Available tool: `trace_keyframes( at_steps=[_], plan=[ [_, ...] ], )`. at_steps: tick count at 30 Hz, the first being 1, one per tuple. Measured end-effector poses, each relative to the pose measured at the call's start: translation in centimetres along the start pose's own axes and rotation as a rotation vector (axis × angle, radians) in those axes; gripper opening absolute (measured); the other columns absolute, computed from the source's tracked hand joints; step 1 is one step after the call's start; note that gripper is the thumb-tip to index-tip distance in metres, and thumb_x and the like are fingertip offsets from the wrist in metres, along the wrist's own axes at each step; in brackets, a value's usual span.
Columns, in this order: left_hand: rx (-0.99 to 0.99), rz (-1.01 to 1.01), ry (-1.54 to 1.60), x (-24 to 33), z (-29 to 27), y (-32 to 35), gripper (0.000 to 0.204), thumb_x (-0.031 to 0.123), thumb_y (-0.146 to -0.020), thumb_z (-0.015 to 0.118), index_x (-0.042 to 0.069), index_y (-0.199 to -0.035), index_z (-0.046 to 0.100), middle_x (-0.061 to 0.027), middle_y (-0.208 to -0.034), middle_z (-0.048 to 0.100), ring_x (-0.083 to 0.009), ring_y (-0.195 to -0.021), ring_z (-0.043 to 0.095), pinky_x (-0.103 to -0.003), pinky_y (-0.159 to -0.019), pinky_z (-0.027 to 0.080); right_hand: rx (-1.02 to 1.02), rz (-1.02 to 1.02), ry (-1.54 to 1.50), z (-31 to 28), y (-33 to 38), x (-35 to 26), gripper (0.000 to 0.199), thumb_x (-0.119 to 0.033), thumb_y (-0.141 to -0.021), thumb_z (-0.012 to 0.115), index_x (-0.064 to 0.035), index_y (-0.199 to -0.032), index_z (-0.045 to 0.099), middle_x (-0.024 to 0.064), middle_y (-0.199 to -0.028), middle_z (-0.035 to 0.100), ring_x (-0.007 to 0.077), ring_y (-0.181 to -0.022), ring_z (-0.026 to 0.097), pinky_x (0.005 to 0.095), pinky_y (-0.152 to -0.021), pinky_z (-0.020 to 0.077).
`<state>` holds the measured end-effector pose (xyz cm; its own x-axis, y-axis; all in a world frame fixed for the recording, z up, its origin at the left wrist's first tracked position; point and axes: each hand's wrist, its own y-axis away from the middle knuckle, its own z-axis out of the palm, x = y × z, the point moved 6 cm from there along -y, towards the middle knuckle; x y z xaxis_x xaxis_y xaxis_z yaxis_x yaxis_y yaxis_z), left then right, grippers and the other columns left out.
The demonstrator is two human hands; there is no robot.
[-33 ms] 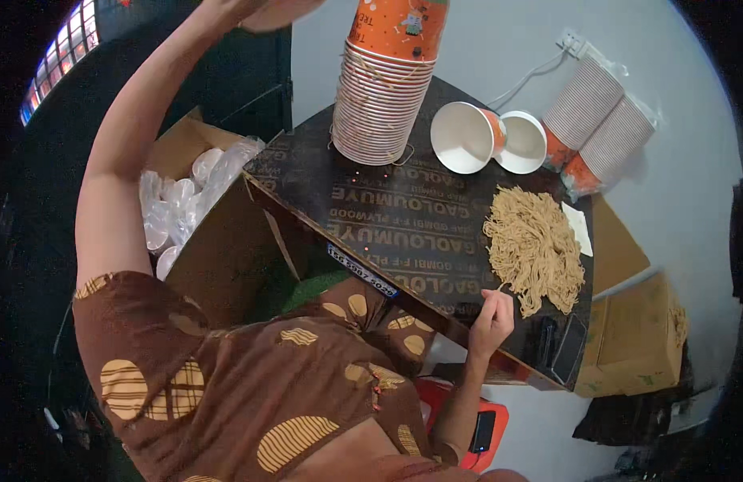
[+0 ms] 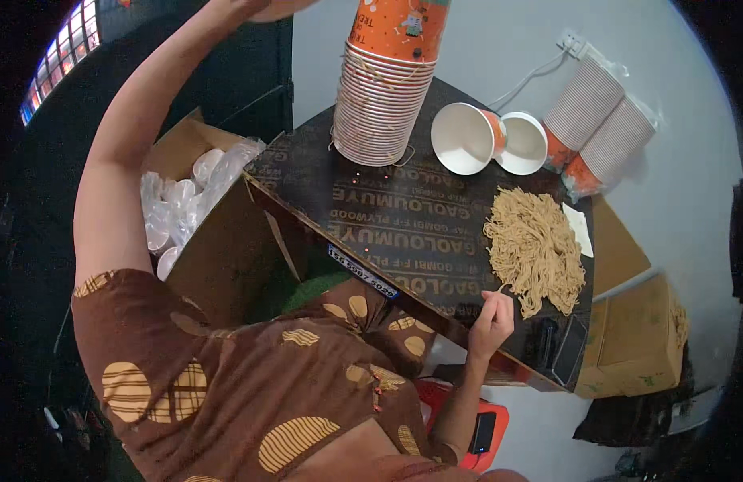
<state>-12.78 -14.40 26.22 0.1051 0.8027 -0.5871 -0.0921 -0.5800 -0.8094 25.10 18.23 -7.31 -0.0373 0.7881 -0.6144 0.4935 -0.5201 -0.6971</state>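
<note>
Item: heap of pale brown dry noodles (image 2: 536, 251), lying on the dark printed plywood board (image 2: 387, 217). Our right hand (image 2: 490, 321) rests at the board's near edge, fingers curled, pinching a strand at the heap's lower fringe. Our left hand (image 2: 263, 6) is raised above the tall stack of orange-and-white paper cups (image 2: 387, 88); we cannot tell its grip. Two open paper cups (image 2: 488, 138) lie beside the stack.
</note>
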Motion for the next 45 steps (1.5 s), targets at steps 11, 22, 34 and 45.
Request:
trace_keyframes(
  at_steps=[11, 22, 34, 45],
  plan=[
    [0.148, 0.018, 0.947, 0.5, 6.9, -4.6, 0.019, 0.01, -0.088, 0.056, 0.0, -0.1, 0.067, -0.0224, -0.105, 0.068, -0.0323, -0.082, 0.071, -0.043, -0.072, 0.06, 0.021, 0.029, -0.012, 0.2, 0.2, 0.0, 0.018, -0.003, -0.095, 0.049, 0.0069, -0.087, 0.062, 0.0137, -0.085, 0.062, 0.0239, -0.078, 0.061, 0.0335, -0.071, 0.0481],
    [-0.258, 0.262, 0.097, 8.4, 4.1, -14.1, 0.018, 0.021, -0.092, 0.056, 0.01, -0.094, 0.07, -0.013, -0.087, 0.071, -0.0253, -0.073, 0.071, -0.042, -0.057, 0.055, 0.068, -0.018, -0.007, -0.2, 0.8, -0.1, 0.017, -0.002, -0.095, 0.051, 0.0053, -0.085, 0.062, 0.0124, -0.082, 0.063, 0.0226, -0.076, 0.061, 0.0327, -0.07, 0.0481],
    [-0.306, 0.579, 0.01, 17.9, -1.6, -14.7, 0.029, 0.025, -0.094, 0.057, 0.0, -0.106, 0.064, -0.0146, -0.101, 0.071, -0.0247, -0.092, 0.07, -0.038, -0.076, 0.054, 0.08, -0.022, -0.017, -0.5, 0.7, 0.1, 0.015, -0.001, -0.095, 0.052, 0.0044, -0.085, 0.061, 0.0124, -0.083, 0.063, 0.023, -0.076, 0.061, 0.0318, -0.071, 0.049],
    [0.056, 0.163, 0.344, 15.2, -5.4, -14.0, 0.027, 0.025, -0.09, 0.062, -0.001, -0.097, 0.064, -0.0205, -0.102, 0.06, -0.0329, -0.103, 0.058, -0.046, -0.086, 0.05, 0.033, -0.021, 0.01, -0.2, 0.6, 0.0, 0.014, -0.004, -0.094, 0.056, 0.0013, -0.085, 0.064, 0.0129, -0.082, 0.061, 0.0285, -0.075, 0.06, 0.0371, -0.069, 0.0488]
  ],
)
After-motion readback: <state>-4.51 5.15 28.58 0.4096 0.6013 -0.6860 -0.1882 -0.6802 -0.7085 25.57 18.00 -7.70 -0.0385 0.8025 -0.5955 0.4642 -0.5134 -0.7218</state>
